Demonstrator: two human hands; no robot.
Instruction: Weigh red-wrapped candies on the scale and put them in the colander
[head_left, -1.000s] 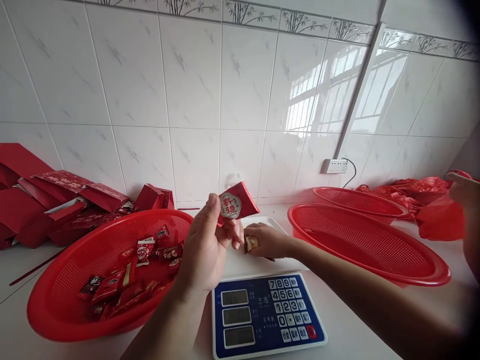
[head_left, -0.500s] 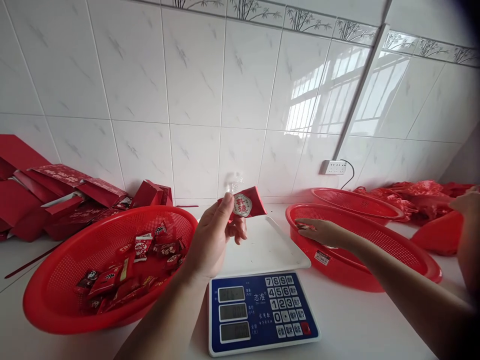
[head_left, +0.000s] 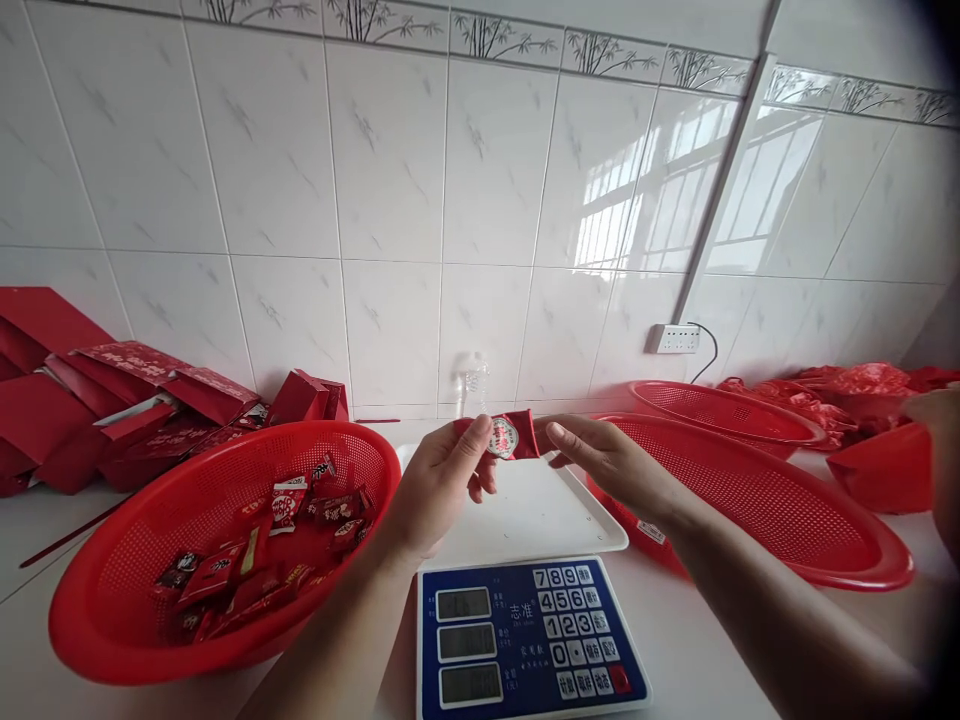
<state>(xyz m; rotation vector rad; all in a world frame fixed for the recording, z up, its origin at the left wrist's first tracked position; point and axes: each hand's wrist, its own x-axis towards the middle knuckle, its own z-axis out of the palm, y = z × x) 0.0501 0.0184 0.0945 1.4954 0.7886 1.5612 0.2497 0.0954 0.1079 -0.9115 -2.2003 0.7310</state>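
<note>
Red packet (head_left: 527,434), with a pale round label (head_left: 503,438), is pinched in the left hand (head_left: 442,485) above the white tray (head_left: 517,515) of the scale (head_left: 529,650). The right hand (head_left: 607,455) has left the right-hand basket (head_left: 765,510) and come just beside the packet's right end, thumb and fingers parted, touching or not I cannot tell, so both hands are now at the packet.

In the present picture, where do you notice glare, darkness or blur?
Head view: window-shaped glare on the glossy white wall tiles, right of centre; head view: black upper right corner; head view: slightly soft lettering on the small red packet in the left hand.
</note>
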